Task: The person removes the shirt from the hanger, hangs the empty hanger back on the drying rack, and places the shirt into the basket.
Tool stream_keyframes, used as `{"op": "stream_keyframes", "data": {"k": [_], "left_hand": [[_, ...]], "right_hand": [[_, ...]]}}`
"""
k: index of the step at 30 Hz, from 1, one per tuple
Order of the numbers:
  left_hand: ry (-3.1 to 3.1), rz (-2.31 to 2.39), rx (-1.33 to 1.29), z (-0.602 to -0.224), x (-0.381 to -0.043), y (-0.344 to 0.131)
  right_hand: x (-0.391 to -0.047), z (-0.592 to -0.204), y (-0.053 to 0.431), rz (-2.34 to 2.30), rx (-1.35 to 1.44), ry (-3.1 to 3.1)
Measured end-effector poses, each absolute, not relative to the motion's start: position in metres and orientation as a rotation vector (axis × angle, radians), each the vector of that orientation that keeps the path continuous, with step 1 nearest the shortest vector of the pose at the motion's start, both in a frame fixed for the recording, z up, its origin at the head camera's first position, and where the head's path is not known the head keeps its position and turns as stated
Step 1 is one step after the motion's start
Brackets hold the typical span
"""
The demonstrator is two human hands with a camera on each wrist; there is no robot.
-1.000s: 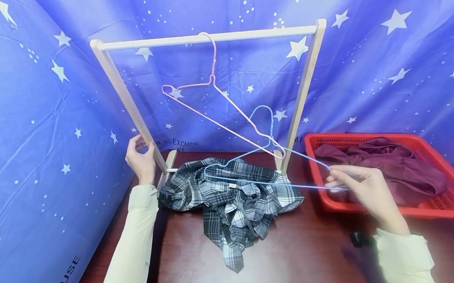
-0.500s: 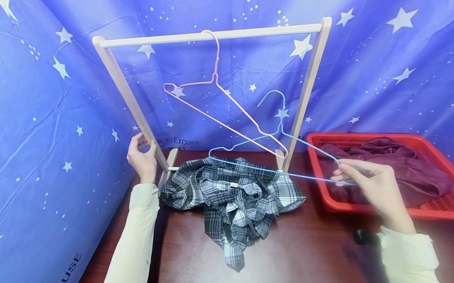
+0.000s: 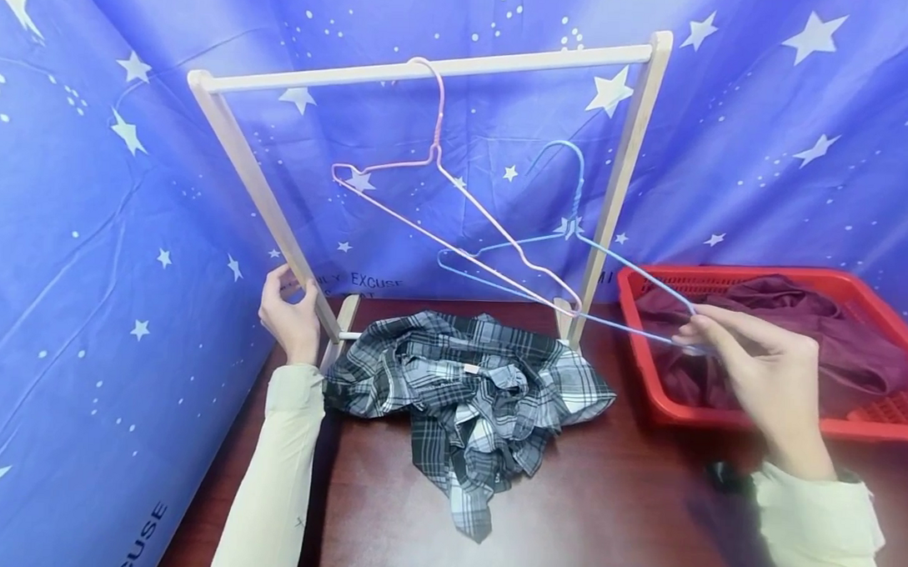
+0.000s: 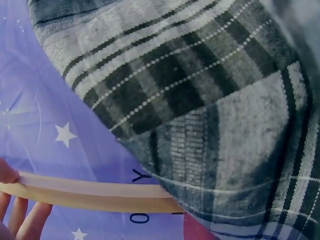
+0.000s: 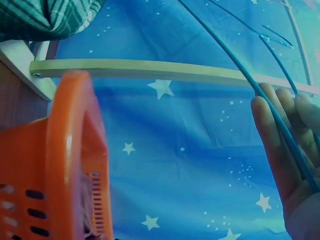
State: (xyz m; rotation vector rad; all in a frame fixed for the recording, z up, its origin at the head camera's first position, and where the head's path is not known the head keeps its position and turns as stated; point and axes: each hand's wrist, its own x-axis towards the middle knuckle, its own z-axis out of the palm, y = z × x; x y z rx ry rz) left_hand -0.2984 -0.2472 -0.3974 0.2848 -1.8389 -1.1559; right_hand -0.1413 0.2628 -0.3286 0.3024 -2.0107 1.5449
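Note:
My right hand (image 3: 769,378) grips the right end of a blue wire hanger (image 3: 630,269), its hook upward and below the rack's top bar. In the right wrist view the fingers (image 5: 272,137) curl around the hanger's wires. My left hand (image 3: 291,315) pinches the left post of a wooden clothes rack (image 3: 251,180), thumb on one side and fingers on the other. A pink hanger (image 3: 472,205) hangs tilted from the top bar, crossing in front of the blue one in the head view. A black-and-white plaid shirt (image 3: 480,384) lies crumpled at the rack's base.
A red plastic basket (image 3: 727,418) with a maroon garment (image 3: 805,337) in it stands right of the rack. Behind hangs a blue curtain (image 3: 765,178) with white stars. A reddish-brown tabletop (image 3: 589,497) lies beneath everything.
My right hand has raised the blue hanger, its hook rising toward the top bar and shifting slightly right. The left hand stays on the post. Shirt and pink hanger stay in place.

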Motion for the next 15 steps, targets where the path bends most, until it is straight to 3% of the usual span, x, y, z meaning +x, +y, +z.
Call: {"op": "stream_keyframes", "data": {"k": [12, 15], "left_hand": [[-1.822, -1.181, 0.308, -0.395, -0.299, -0.246], [-1.823, -1.181, 0.308, -0.395, -0.299, -0.247]], "right_hand": [[-0.144, -0.310, 0.252, 1.378, 0.173, -1.976], [-0.148, -0.307, 0.248, 1.482, 0.247, -1.873]]}}
